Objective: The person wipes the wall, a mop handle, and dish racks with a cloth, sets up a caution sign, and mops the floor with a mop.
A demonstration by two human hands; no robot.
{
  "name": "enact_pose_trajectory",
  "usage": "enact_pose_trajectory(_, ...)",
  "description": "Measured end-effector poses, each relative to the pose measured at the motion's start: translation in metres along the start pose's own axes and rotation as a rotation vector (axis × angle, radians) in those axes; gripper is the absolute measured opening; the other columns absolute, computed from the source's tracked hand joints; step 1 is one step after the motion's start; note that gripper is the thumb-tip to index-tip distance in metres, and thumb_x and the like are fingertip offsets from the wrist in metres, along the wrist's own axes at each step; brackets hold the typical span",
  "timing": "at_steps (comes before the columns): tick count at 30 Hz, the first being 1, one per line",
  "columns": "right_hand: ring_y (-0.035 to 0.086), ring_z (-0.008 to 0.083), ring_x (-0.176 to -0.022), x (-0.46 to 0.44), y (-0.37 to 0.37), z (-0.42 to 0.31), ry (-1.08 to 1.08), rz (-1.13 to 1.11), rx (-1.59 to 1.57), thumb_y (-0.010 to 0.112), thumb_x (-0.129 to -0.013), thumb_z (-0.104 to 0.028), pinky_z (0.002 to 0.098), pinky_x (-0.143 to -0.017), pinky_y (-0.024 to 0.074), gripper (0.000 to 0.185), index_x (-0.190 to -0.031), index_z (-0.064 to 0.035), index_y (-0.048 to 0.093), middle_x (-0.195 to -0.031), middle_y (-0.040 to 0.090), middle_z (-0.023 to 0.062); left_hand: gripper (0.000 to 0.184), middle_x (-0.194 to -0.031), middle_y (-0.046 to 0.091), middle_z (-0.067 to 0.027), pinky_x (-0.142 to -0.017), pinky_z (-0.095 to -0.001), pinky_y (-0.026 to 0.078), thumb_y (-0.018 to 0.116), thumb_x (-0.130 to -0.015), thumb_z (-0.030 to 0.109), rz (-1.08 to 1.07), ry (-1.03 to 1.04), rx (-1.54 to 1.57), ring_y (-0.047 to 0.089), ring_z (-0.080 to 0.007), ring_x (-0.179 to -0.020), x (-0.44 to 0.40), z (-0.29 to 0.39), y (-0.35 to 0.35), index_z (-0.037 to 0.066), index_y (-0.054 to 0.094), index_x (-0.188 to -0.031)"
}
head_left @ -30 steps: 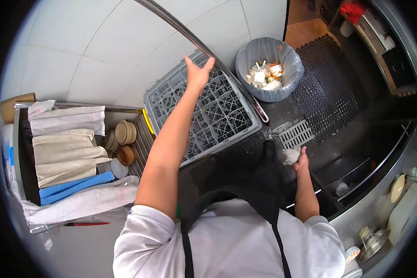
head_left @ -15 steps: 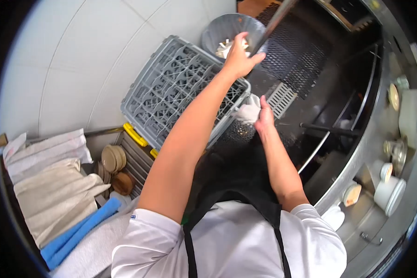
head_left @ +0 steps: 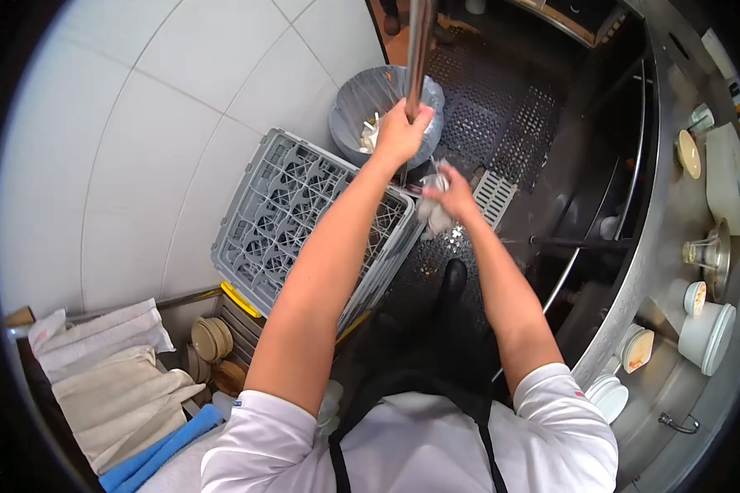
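Note:
My left hand [head_left: 401, 135] is wrapped round a metal pole [head_left: 419, 57] that rises toward the camera. Beside it, my right hand [head_left: 452, 193] grips a whitish cloth [head_left: 434, 205], partly blurred, near the lower part of the pole. Beneath my left forearm lies a stack of grey plastic dish racks [head_left: 279, 205]. Just beyond my left hand stands a bin with a grey liner [head_left: 349, 107], with food waste and white scraps in it.
A floor drain grate [head_left: 495, 197] and black perforated mats [head_left: 489, 107] lie ahead. Folded cloths [head_left: 115, 394] and round wooden containers [head_left: 211, 338] are at lower left. A metal counter with white tubs [head_left: 707, 337] runs along the right. A person's feet [head_left: 392, 25] show at the top.
My left hand has closed round the pole, which now stands more upright in view. My right hand has brought the cloth up and leftward, close to the pole.

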State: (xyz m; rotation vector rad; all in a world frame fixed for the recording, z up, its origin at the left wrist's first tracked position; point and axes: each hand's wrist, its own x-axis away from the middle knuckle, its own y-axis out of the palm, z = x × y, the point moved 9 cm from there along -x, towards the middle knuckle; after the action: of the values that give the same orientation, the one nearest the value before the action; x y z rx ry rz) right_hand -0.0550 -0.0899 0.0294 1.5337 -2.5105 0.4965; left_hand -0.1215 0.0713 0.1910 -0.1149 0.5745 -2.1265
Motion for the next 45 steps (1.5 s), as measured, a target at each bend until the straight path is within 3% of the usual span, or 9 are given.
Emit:
enact_pose_trajectory(8, 0.062, 0.0338, -0.116, 0.175, -0.117, 0.230, 0.668, 0.296, 0.359, 0.085, -0.071, -0.038, 0.0414, -0.097, 0.0491, 0.071, -0.130, -0.0076, 0.060, -0.126, 0.065, 0.0182, 0.037, -0.086, 0.068, -0.0051, -0.074, -0.0373, 0.053, 0.061, -0.097, 0.045, 0.194, -0.299, 0.297, 0.065, -0.0172, -0.082, -0.085, -0.076, -0.120, 0.008, 0.060, -0.099)
enact_pose_trajectory(11, 0.062, 0.0354, -0.115, 0.211, -0.132, 0.296, 0.659, 0.235, 0.403, 0.083, -0.072, -0.037, 0.0413, -0.099, 0.0480, 0.063, -0.123, -0.0055, 0.062, -0.121, 0.066, 0.0199, 0.041, -0.106, 0.066, -0.0080, -0.079, -0.0422, 0.055, 0.067, -0.093, 0.047, 0.177, -0.466, -0.026, 0.062, -0.0198, -0.100, -0.091, -0.132, -0.197, 0.009, 0.060, -0.106)
enact_pose_trajectory(18, 0.065, 0.0277, -0.103, 0.218, -0.134, 0.323, 0.701, 0.210, 0.253, 0.082, -0.080, -0.020, 0.0385, -0.090, 0.0508, 0.051, -0.122, 0.0000, 0.061, -0.115, 0.068, 0.0169, 0.043, -0.093, 0.064, -0.0125, -0.055, -0.0356, 0.050, 0.067, -0.094, 0.029, 0.554, -0.685, 0.025, 0.062, -0.0195, -0.079, -0.060, -0.198, -0.189, -0.003, 0.053, -0.119)
enact_pose_trajectory(21, 0.065, 0.0254, -0.097, 0.219, -0.131, 0.348, 0.702, 0.259, 0.029, 0.078, -0.086, -0.017, 0.0378, -0.087, 0.0517, 0.043, -0.121, -0.0003, 0.061, -0.111, 0.068, 0.0145, 0.048, -0.109, 0.064, -0.0199, -0.087, -0.0438, 0.051, 0.075, -0.087, 0.025, 0.886, -0.639, -0.230, 0.063, -0.0305, -0.103, -0.034, -0.201, -0.196, -0.003, 0.049, -0.115)
enact_pose_trajectory(26, 0.067, 0.0248, -0.086, 0.225, -0.120, 0.379, 0.772, 0.302, -0.457, 0.067, -0.096, -0.026, 0.0420, -0.076, 0.0557, 0.027, -0.110, -0.0044, 0.061, -0.099, 0.068, 0.0084, 0.062, -0.123, 0.059, -0.0262, -0.100, -0.0421, 0.045, 0.077, -0.084, 0.029, 0.866, -0.692, -0.005, 0.057, -0.0379, -0.119, 0.009, -0.201, -0.170, -0.004, 0.046, -0.126)
enact_pose_trajectory(33, 0.067, 0.0297, -0.098, 0.218, -0.087, 0.324, 0.779, 0.340, -1.008, 0.054, -0.102, -0.035, 0.0448, -0.086, 0.0559, 0.037, -0.120, -0.0029, 0.058, -0.111, 0.066, 0.0109, 0.077, -0.134, 0.052, -0.0270, -0.107, -0.0521, 0.035, 0.069, -0.085, 0.049, 0.411, -0.490, -0.720, 0.046, -0.0413, -0.130, 0.172, -0.182, -0.145, -0.002, 0.044, -0.138)
enact_pose_trajectory(36, 0.060, 0.0323, -0.118, 0.217, -0.046, 0.308, 0.794, 0.196, -1.358, 0.042, -0.105, -0.041, 0.0480, -0.103, 0.0481, 0.048, -0.133, -0.0031, 0.054, -0.131, 0.061, 0.0137, 0.085, -0.154, 0.026, -0.0296, -0.111, -0.0705, 0.011, 0.062, -0.086, 0.060, 0.148, -0.638, -1.075, 0.022, -0.0433, -0.145, 0.278, -0.196, -0.155, 0.010, 0.036, -0.150)
enact_pose_trajectory(42, 0.050, 0.0293, -0.132, 0.203, 0.040, 0.158, 0.320, 0.087, -1.506, 0.039, -0.107, -0.036, 0.0447, -0.115, 0.0356, 0.050, -0.140, -0.0003, 0.047, -0.144, 0.051, 0.0143, 0.081, -0.161, 0.006, -0.0295, -0.111, -0.0707, -0.003, 0.049, -0.095, 0.058, 0.027, -0.621, -0.955, 0.002, -0.0469, -0.150, 0.317, -0.221, -0.164, 0.024, 0.015, -0.159)
enact_pose_trajectory(45, 0.054, 0.0285, -0.125, 0.213, 0.108, 0.090, 0.078, 0.397, -1.360, 0.044, -0.106, -0.035, 0.0446, -0.110, 0.0402, 0.045, -0.134, -0.0011, 0.052, -0.134, 0.058, 0.0130, 0.084, -0.162, 0.003, -0.0296, -0.110, -0.0717, -0.004, 0.051, -0.092, 0.061, 0.044, -0.554, -0.912, 0.000, -0.0479, -0.149, 0.315, -0.222, -0.164, 0.025, 0.015, -0.159)
